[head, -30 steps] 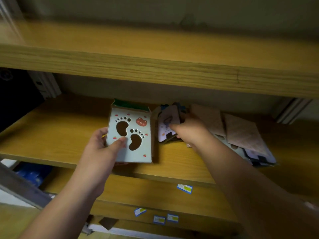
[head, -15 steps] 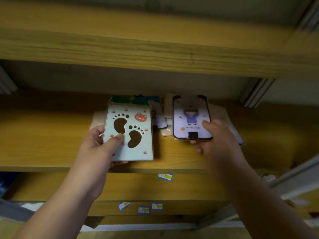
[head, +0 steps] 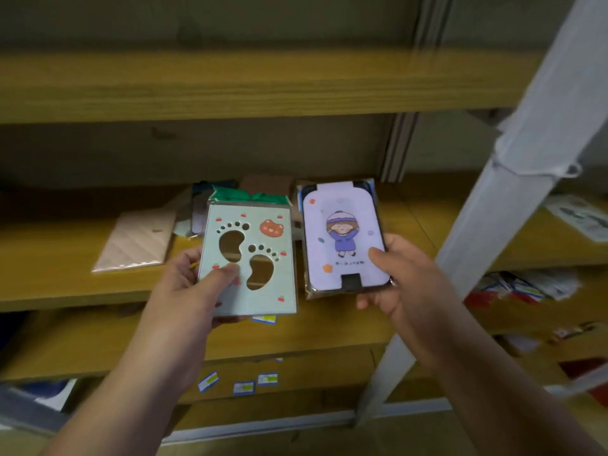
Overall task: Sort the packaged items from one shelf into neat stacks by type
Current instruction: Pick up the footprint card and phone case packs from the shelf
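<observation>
Presently comparing types: left hand clamps footprint pack, right hand clamps cartoon pack; next, probably separate stacks near shelf front edge.

No wording is coming through legibly anywhere. The lilac cartoon-girl package is carrying a short line of small characters beneath the figure, but they are blurring beyond reading. The pale green footprint package is showing only pictures: two footprint cut-outs, a bear face and small red fruit. The small blue-and-yellow price stickers on the lower shelf edge are appearing too small and smeared to make out.
</observation>
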The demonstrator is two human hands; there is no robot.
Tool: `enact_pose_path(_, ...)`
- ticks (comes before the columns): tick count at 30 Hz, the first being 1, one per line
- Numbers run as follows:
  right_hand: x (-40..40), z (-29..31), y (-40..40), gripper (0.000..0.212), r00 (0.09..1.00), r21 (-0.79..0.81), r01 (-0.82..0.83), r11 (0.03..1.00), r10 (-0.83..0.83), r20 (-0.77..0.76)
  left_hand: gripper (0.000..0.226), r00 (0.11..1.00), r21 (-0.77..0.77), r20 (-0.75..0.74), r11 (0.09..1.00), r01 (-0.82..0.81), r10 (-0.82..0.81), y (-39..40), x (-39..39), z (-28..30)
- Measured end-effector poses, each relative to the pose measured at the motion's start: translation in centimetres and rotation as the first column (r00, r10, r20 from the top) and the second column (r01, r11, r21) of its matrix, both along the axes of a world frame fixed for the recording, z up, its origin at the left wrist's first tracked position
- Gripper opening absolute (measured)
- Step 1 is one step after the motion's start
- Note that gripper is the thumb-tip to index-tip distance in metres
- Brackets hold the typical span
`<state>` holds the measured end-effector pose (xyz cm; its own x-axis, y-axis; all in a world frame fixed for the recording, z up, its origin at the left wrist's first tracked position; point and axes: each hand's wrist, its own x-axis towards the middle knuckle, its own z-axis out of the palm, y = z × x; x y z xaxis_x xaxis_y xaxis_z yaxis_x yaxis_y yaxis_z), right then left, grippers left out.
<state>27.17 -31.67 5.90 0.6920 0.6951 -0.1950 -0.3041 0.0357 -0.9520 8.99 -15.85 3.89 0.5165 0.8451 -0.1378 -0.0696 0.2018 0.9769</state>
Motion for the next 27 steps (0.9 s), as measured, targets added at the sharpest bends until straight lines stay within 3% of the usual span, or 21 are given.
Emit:
enact_pose_path(12, 3.2, 0.2, -18.2, 0.027, 0.977, 0.134, -0.212, 0.968, 0.212, 0.015, 0.028, 0.999, 0.035, 0.033, 0.999, -0.012, 0.011, -18.5, 3.8, 1.8)
enact_pose_path(16, 5.4, 0.9, -23.4, 0.045, 0.993, 0.153, -0.076, 0.985, 0.089, -0.079, 0.029, 0.998, 0.019, -0.009, 0.998, 0.065, -0.065, -23.1, 6.7, 2.0)
enact_pose_path(20, 8.2, 0.8, -27.8, 0.044, 0.995, 0.159, 0.058, 0.986, -0.044, -0.09, 0.03, 0.985, -0.01, -0.04, 0.986, 0.168, -0.168, -26.3, 10.6, 2.3)
enact_pose_path(24, 10.8, 0.0, -31.2, 0.064, 0.99, 0.238, 0.122, 0.964, -0.1, -0.1, 0.029, 0.966, -0.024, -0.062, 0.968, 0.251, -0.252, -28.7, 15.0, 2.1)
enact_pose_path(27, 12.9, -1.1, -33.3, 0.064, 0.984, 0.321, 0.166, 0.932, -0.135, -0.117, 0.029, 0.951, -0.032, -0.071, 0.953, 0.301, -0.302, -30.0, 18.7, 1.3)
